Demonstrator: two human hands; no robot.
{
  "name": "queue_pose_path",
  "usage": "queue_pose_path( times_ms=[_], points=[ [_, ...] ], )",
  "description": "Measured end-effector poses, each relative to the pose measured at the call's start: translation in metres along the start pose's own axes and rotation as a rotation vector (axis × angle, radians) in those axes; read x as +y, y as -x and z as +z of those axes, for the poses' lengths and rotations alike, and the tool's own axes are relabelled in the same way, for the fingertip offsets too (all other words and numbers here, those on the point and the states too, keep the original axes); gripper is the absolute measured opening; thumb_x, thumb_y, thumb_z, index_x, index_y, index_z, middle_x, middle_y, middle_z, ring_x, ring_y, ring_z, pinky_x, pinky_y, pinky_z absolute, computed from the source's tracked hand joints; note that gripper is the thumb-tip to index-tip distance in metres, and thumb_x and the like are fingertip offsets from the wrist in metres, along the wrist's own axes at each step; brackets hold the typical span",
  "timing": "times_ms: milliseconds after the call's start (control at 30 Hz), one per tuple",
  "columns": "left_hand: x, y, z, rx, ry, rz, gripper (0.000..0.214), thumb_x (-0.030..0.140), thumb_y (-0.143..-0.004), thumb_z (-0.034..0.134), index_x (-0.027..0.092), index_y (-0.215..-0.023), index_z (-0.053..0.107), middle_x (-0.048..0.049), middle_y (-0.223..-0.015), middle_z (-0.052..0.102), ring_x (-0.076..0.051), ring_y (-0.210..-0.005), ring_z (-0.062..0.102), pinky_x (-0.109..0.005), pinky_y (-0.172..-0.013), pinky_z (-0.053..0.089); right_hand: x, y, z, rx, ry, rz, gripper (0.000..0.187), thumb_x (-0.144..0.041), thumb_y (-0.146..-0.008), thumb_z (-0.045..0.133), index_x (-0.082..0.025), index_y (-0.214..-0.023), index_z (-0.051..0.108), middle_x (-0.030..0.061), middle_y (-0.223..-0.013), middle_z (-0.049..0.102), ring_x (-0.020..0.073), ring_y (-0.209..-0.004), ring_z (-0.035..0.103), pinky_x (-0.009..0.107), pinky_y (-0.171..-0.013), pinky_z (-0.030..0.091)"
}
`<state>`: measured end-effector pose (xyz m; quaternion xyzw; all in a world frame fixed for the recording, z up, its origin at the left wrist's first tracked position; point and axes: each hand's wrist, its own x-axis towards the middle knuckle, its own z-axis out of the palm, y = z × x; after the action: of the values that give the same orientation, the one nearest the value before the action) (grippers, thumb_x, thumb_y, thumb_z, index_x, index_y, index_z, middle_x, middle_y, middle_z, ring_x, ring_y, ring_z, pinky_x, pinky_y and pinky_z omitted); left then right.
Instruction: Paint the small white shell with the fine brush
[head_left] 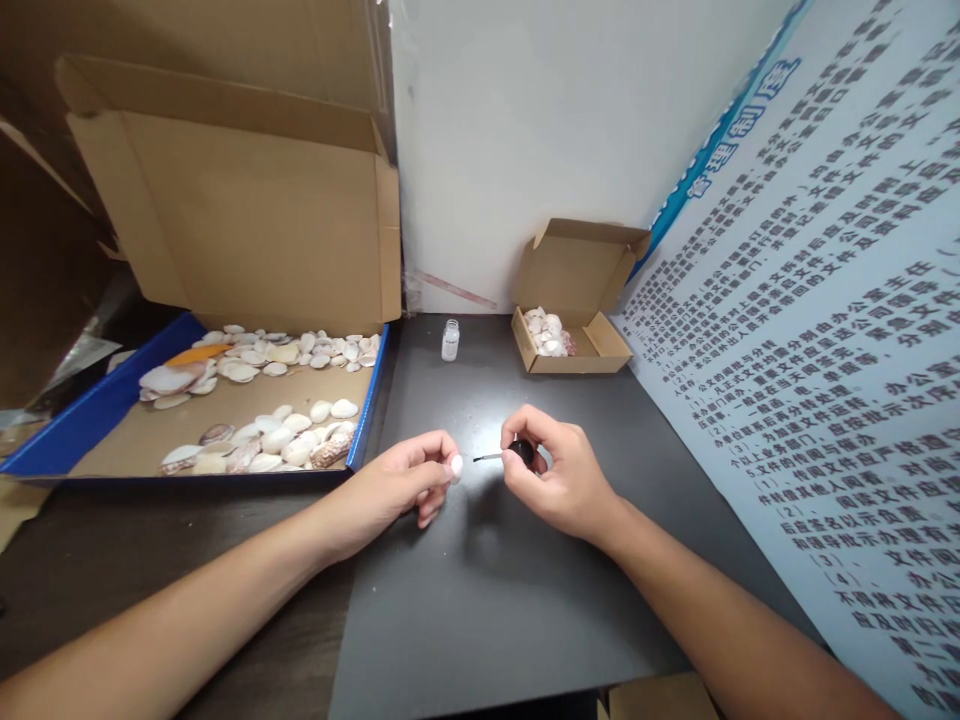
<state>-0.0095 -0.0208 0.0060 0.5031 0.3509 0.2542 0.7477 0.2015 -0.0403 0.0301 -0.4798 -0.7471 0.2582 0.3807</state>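
Observation:
Between thumb and fingertips, my left hand point(416, 475) pinches a small white seashell point(457, 466) above the dark table. My right hand point(559, 470) grips a brush by its round black cap point(522, 452); the thin stem with its dark tip point(484, 457) points left at the shell, a short gap apart. Behind both hands stands an uncapped little glass bottle point(450, 341) with a pale label, upright on the table. My right fingers cover part of the cap.
On the left, a blue-sided cardboard box point(369, 400) with a raised lid holds many seashells in two groups. A small open carton point(581, 366) with more shells stands at the back right. A white wall point(510, 150) and a printed board point(817, 330) bound the table point(480, 620).

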Motion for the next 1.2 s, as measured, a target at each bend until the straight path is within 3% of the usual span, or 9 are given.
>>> queue_pose_path(
  times_ms=[300,533,767,933,1100,1200],
  points=[
    [0.0029,0.0015,0.0024,0.010,0.032,-0.014,0.009,0.024,-0.086,0.058,0.019,-0.085,0.050,0.0065,-0.059,0.043,-0.009,-0.053,0.038,-0.021,-0.052,0.038,-0.0014,0.0004,-0.0036,-0.043,-0.214,-0.099,0.004,-0.021,-0.084,0.050,-0.020,-0.084,0.054,-0.0046,-0.063,0.047,0.0105,-0.055,0.045,0.022,-0.054,0.040],
    [0.0042,0.0007,0.0037,0.012,0.068,-0.022,0.012,0.026,-0.085,0.060,0.019,-0.083,0.050,0.0066,-0.061,0.042,-0.008,-0.053,0.039,-0.021,-0.052,0.037,0.0015,0.0004,-0.0012,0.006,-0.017,-0.014,0.005,-0.019,-0.077,0.056,-0.020,-0.080,0.052,-0.0071,-0.058,0.040,0.0094,-0.049,0.037,0.022,-0.048,0.031],
    [0.0020,0.0004,0.0013,-0.001,0.074,-0.026,0.007,0.022,-0.085,0.057,0.019,-0.085,0.051,0.0062,-0.062,0.043,-0.008,-0.054,0.040,-0.021,-0.052,0.038,-0.0004,0.0012,-0.0040,-0.068,-0.161,-0.109,0.007,-0.022,-0.087,0.049,-0.020,-0.087,0.055,-0.0049,-0.063,0.046,0.0106,-0.055,0.044,0.022,-0.055,0.039],
    [0.0035,0.0010,0.0029,0.012,0.072,-0.027,0.012,0.026,-0.086,0.061,0.019,-0.083,0.051,0.0065,-0.062,0.043,-0.008,-0.054,0.039,-0.020,-0.052,0.037,0.0003,0.0019,-0.0010,0.018,-0.039,-0.036,0.009,-0.017,-0.076,0.058,-0.021,-0.083,0.052,-0.0092,-0.058,0.033,0.0087,-0.048,0.032,0.022,-0.048,0.029],
    [0.0050,0.0017,0.0035,0.020,0.075,-0.030,0.011,0.024,-0.083,0.060,0.019,-0.083,0.051,0.0065,-0.061,0.044,-0.008,-0.053,0.040,-0.021,-0.052,0.038,0.0005,0.0012,-0.0015,-0.045,-0.182,-0.068,0.005,-0.022,-0.088,0.050,-0.020,-0.091,0.054,-0.0058,-0.064,0.044,0.0103,-0.055,0.042,0.023,-0.055,0.036],
    [0.0051,0.0014,0.0031,0.018,0.072,-0.031,0.013,0.026,-0.084,0.061,0.019,-0.083,0.051,0.0065,-0.061,0.043,-0.008,-0.054,0.040,-0.021,-0.052,0.038,0.0000,0.0014,-0.0014,-0.015,-0.120,-0.042,0.006,-0.020,-0.084,0.054,-0.020,-0.090,0.053,-0.0079,-0.061,0.037,0.0095,-0.052,0.037,0.022,-0.052,0.033]
  ],
)
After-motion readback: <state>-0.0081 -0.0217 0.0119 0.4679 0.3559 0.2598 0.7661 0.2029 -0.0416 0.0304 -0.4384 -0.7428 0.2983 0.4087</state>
